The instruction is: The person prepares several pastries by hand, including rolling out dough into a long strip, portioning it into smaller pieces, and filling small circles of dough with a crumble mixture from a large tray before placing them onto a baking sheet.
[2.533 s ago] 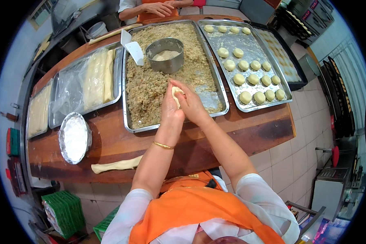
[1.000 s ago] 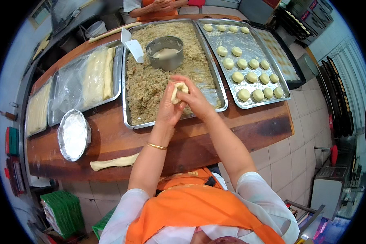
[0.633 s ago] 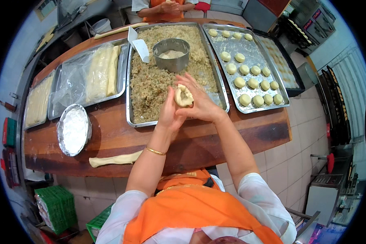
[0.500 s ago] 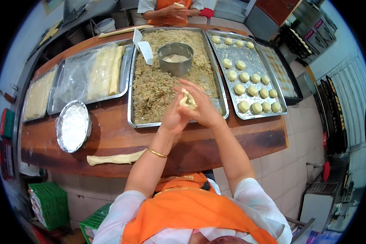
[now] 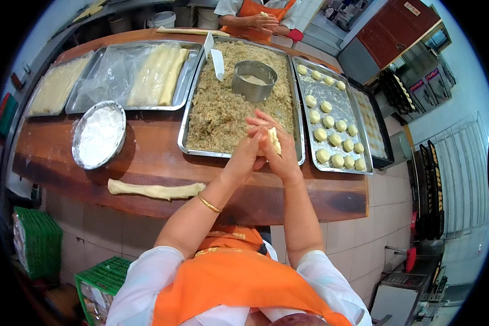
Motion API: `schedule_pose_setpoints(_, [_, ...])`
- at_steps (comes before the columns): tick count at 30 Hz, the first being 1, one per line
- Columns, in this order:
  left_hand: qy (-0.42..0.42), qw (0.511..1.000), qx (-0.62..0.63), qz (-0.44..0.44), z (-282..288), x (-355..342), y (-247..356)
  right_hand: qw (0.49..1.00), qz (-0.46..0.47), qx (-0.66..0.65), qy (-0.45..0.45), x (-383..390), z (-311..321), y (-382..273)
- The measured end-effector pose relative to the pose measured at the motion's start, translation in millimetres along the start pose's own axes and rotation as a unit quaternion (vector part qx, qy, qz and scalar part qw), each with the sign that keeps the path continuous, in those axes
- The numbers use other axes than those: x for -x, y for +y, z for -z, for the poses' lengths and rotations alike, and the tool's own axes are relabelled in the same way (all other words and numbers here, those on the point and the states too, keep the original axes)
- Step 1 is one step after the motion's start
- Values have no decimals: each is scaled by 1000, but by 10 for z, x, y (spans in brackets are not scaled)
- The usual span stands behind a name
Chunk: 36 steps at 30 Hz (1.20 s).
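Over the near edge of a tray of crumbly brown filling (image 5: 214, 122), my hands are pressed together around a small folded piece of pale dough (image 5: 275, 140). My right hand (image 5: 283, 158) cups the dough, its fingers reaching toward the upper left. Against it lies my left hand (image 5: 246, 157), its fingers closed in on the dough and partly hidden. A metal ring (image 5: 254, 96) with pale powder or crumbs inside stands in the filling, beside a white scraper (image 5: 218, 64). Nearer me, a long strip of dough (image 5: 153, 189) rests on the wooden table.
Round dough balls (image 5: 334, 140) sit in rows on a metal tray (image 5: 316, 89) at the right. To the left are a bowl of white flour (image 5: 99, 134) and a tray of plastic-covered dough slabs (image 5: 156, 75). Across the table, another person's hands (image 5: 264, 22) hold dough.
The view has shifted, so the table sits differently in the picture. My hands have turned and closed more around the dough, and less of it shows.
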<state>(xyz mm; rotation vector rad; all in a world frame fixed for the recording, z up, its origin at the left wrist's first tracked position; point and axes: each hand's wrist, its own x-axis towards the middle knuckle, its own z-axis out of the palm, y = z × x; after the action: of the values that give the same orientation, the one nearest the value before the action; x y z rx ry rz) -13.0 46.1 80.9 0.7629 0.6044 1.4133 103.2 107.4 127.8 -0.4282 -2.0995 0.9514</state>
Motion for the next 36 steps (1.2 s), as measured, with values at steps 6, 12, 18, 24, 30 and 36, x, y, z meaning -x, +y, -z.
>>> schedule_pose_setpoints(6, [96,990,99,-38,-479,283,213,993,-51,-102,31,122,-47,-35])
schedule_pose_setpoints(12, [36,998,-26,-52,-285,467,263,995,-11,-100,12,122,-256,-460])
schedule_pose_setpoints(18, [72,995,36,-65,-358,539,207,991,-90,-103,11,192,-288,-378])
schedule_pose_setpoints(24, [-44,997,-39,-40,-90,695,301,960,-120,-245,62,84,-366,-730])
schedule_pose_setpoints(30, [31,994,-77,-68,-287,746,392,980,-82,-181,-12,212,-349,-385])
schedule_pose_setpoints(36, [33,992,-80,-91,-331,765,329,930,-169,-302,123,165,-435,-660])
